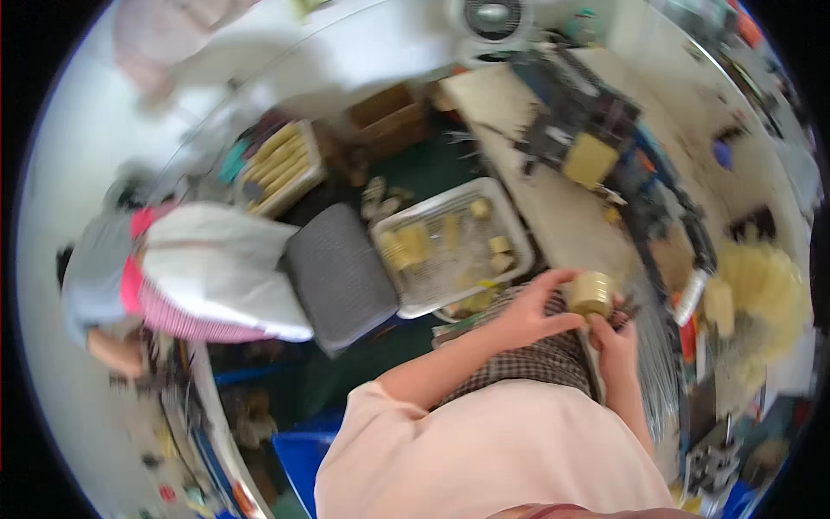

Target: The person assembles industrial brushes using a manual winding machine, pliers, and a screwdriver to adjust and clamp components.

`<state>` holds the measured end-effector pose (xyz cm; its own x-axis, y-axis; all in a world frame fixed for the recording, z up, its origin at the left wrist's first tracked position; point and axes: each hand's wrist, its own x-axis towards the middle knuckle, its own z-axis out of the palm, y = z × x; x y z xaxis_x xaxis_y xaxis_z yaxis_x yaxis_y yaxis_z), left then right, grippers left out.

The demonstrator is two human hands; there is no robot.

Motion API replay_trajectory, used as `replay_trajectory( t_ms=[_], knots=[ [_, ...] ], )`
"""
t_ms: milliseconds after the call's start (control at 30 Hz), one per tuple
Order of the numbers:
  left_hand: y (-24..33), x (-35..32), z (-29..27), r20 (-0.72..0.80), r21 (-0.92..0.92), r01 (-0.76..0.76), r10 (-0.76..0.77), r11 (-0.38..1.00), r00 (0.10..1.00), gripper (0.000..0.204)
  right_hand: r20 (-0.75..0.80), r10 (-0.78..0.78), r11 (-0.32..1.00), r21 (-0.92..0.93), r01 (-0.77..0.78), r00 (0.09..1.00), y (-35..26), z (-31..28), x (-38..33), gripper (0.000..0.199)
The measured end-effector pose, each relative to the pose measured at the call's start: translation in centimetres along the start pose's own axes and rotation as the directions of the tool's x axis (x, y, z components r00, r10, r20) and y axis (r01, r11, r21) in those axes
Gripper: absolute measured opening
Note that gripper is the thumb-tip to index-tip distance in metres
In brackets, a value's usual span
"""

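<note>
Above the near edge of the bench I hold a short yellow roll (590, 294), shiny and round, with light bands across its side. My left hand (538, 304) reaches around its left side, thumb and fingers curved and touching it. From below and the right, my right hand (614, 342) grips it with the fingers bent. A dark, thin-ended thing (628, 310) shows beside the right fingers, too blurred to name. Just left of my lap, a white plastic basket (524, 238) holds several similar yellow pieces.
Long thin wires (648, 363) lie on the bench at my right, near a dark machine (562, 130) and a yellow bundle (761, 294). A grey seat (339, 272) stands left of the basket. Beyond it a co-worker (207, 259) bends away. A crate of yellow rolls (281, 169) stands behind.
</note>
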<state>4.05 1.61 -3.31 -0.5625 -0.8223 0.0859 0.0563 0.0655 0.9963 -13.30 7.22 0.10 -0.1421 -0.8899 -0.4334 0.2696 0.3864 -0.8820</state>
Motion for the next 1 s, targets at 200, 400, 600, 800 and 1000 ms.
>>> replay_trajectory(
  t_ms=[200, 400, 600, 800, 1000],
  knots=[
    [2.7, -0.5, 0.0, -0.001, -0.053, -0.003, 0.003, 0.999, 1.0, 0.062, 0.116, -0.247, 0.946, -0.185, 0.265, 0.962, 1.3, -1.4, 0.7, 0.053],
    [2.6, -1.8, 0.4, -0.154, -0.507, -0.12, 0.048, 0.854, 0.987, 0.052, 0.246, -0.266, 0.944, -0.131, 0.303, 0.932, 0.2, 0.9, 0.7, 0.056],
    [2.7, -3.0, -0.9, -0.287, -0.532, -0.232, 0.084, 0.815, 0.954, 0.053, 0.283, -0.222, 0.93, -0.227, 0.29, 0.933, -0.4, 4.1, 0.7, 0.052],
    [1.8, -3.1, -1.4, -0.301, -0.513, -0.244, 0.093, 0.823, 0.949, 0.055, 0.19, -0.181, 0.963, -0.166, 0.213, 0.965, -0.1, 5.0, 1.2, 0.048],
    [1.5, -2.8, -1.7, -0.297, -0.486, -0.202, 0.057, 0.85, 0.953, 0.056, 0.2, -0.145, 0.966, -0.185, 0.183, 0.969, -0.3, 4.9, 1.3, 0.046]
  ],
)
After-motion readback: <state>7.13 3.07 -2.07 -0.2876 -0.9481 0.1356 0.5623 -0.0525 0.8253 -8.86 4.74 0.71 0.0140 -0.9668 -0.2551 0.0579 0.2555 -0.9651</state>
